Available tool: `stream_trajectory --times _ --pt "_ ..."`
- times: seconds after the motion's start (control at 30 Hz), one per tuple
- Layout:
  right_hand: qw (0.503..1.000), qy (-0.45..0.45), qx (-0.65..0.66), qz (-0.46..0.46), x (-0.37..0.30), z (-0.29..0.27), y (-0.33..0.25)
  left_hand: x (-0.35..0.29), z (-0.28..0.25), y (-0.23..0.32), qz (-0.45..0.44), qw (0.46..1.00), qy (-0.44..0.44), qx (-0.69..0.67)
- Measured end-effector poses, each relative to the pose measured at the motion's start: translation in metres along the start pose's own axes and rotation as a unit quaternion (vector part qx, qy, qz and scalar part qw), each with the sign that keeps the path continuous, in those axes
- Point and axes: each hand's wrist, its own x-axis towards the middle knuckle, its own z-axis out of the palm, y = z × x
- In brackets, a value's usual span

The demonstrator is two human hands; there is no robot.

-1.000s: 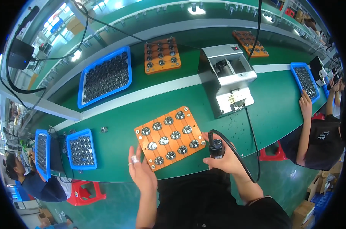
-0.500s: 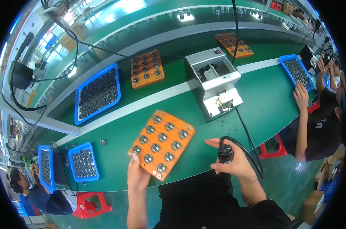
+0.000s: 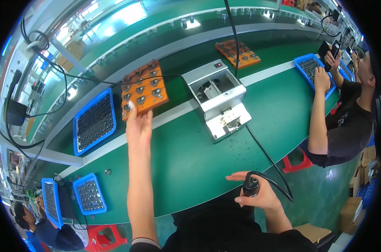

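My left arm reaches out over the bench. My left hand (image 3: 138, 123) is closed on the near edge of an orange fixture plate (image 3: 157, 102) that carries rows of round metal parts. The plate is at the back left, over the place of a second orange plate, which I cannot make out beneath it. Whether the two touch is hidden. Near the bench's front edge, my right hand (image 3: 264, 194) is wrapped round a black corded electric screwdriver (image 3: 251, 187), upright, with some fingers stretched out to the left.
A silver screw feeder (image 3: 217, 103) stands mid-bench, small dark bits scattered beside it. Blue trays (image 3: 114, 110) of small parts lie left and right. Another orange plate (image 3: 238, 53) is at the back. Cables cross the bench. Co-workers (image 3: 343, 113) sit at both sides.
My left hand has carried the orange plate from the near middle of the bench away to the back left, over the other plate. The right hand keeps the screwdriver in nearly the same place.
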Motion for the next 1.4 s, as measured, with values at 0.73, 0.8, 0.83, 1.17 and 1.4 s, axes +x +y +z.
stream_trajectory --times 0.73,0.8,0.83,1.17,1.4 --pt "0.997 0.073 -0.012 -0.003 -0.007 -0.004 0.000 0.197 0.007 -0.147 -0.093 0.995 -0.023 0.033" --pt "0.999 0.038 -0.017 -0.007 -0.003 0.001 -0.001 0.223 -0.020 -0.106 -0.163 0.986 -0.032 -0.014" --pt "0.998 0.066 -0.025 -0.003 -0.008 -0.006 0.000 0.193 -0.005 -0.125 -0.225 0.972 -0.068 -0.021" --pt "0.997 0.026 -0.071 0.018 -0.015 -0.010 -0.004 0.092 0.033 -0.043 -0.274 0.951 -0.072 0.120" --pt "0.995 0.002 -0.098 -0.014 -0.008 -0.006 -0.006 -0.043 -0.019 -0.014 -0.078 0.963 -0.196 0.170"
